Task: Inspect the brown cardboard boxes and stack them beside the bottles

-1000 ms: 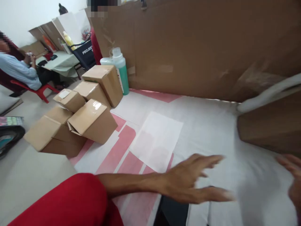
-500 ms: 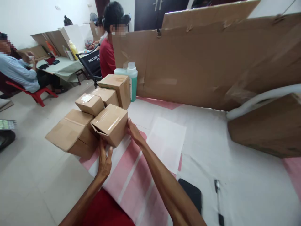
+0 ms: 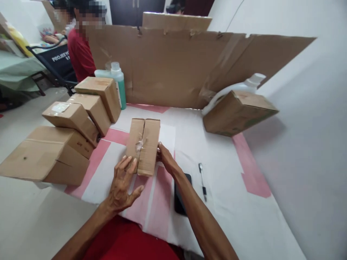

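Note:
A small cardboard box (image 3: 149, 144) is in front of me, its two flaps meeting along a seam with a crumpled bit of clear tape across it. My right hand (image 3: 167, 159) grips its right side, the fingers partly hidden behind the edge. At the near left corner, my left hand (image 3: 121, 187) touches the box with its fingertips, fingers stretched and thumb spread away. Part of a white sheet (image 3: 168, 133) shows beyond the box. A black phone-like slab (image 3: 181, 202) lies partly under my right forearm, and a pen (image 3: 202, 182) lies to its right.
Several cardboard boxes (image 3: 73, 139) line the table's left side, with a green liquid bottle (image 3: 121, 88) behind them. A cardboard panel (image 3: 168, 68) closes the back. At the back right, another box (image 3: 238, 113) leans by a white jug (image 3: 244, 86). Someone in red (image 3: 80, 54) sits beyond.
The box has moved right, away from the row of boxes, to the table in front of me, and turned so its taped flaps show. My view has swung right.

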{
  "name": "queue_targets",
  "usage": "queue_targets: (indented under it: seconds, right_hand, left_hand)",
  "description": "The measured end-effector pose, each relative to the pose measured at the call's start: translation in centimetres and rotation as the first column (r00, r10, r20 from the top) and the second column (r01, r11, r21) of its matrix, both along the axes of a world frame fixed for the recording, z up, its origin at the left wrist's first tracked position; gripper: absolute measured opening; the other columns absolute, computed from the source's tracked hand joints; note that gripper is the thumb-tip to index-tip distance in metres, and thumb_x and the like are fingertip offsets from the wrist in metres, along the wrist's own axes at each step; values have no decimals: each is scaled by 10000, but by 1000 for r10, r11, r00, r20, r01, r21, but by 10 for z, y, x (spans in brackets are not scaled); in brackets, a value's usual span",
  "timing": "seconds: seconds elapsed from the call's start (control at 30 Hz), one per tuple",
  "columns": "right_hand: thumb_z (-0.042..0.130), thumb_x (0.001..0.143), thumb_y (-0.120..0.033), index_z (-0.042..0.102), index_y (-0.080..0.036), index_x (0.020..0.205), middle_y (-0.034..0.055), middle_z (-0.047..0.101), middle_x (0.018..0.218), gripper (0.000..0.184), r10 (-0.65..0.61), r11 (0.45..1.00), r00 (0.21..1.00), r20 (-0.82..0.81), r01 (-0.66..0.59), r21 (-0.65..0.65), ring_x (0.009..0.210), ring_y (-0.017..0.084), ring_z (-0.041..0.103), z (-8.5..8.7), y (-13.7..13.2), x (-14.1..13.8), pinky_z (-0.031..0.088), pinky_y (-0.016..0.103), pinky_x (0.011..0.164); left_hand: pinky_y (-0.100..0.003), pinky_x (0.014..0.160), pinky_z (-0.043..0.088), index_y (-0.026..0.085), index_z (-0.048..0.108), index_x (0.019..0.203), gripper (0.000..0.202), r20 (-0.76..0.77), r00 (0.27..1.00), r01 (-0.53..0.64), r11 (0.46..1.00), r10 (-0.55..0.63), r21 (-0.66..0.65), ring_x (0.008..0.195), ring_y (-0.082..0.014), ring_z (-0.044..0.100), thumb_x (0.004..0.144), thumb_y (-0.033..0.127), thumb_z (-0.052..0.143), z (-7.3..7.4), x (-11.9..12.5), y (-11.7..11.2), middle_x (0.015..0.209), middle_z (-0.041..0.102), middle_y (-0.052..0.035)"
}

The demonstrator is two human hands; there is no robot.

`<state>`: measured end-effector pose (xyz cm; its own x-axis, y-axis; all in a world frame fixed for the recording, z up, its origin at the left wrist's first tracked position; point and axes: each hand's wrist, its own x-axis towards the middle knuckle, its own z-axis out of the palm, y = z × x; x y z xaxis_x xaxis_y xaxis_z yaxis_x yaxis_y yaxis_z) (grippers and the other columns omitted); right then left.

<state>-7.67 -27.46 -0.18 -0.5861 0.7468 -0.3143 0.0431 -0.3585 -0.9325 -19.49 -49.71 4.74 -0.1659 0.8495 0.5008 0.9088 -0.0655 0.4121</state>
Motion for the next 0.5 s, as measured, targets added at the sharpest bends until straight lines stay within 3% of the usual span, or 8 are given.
queue_targets:
  seconds: [0.13,0.27,0.4,0.5]
  right_hand:
    - [579,829,-790,568,-241,1086,23,702,840,606,-122,986,991,-56,115,-120,651,180,656,-4,-17,17,522,299,610]
    - [593,865,-726,581,-223,1179,111,737,1077,593,-187,957,976,-108,156,-243,867,226,728,-4,-29,26,574,333,748]
    - [589,866,-746,610,-231,1305,115,749,1160,677,-165,964,975,-146,129,-231,986,258,729,2,-36,32,569,354,799]
    - [549,848,-827,609,-215,1401,117,761,1165,828,-108,981,984,-142,82,-176,988,269,725,17,-44,45,558,377,843]
  left_hand:
    - [-565,1210,369,234,202,1661,824,69,997,40,999,-40,11,1517,-374,356,975,416,622,-1,-13,21,1599,373,-205]
    - [-570,1215,363,214,256,1637,798,205,978,-22,1000,25,-17,1504,-356,391,971,453,625,-5,-24,45,1598,400,-204]
    - [-547,1210,384,219,325,1610,746,229,973,46,999,-38,-29,1467,-334,443,954,375,643,0,-32,58,1555,489,-174]
    - [-527,1157,449,241,380,1585,706,227,973,41,999,-34,-27,1387,-319,513,945,341,661,16,-32,54,1500,536,-155]
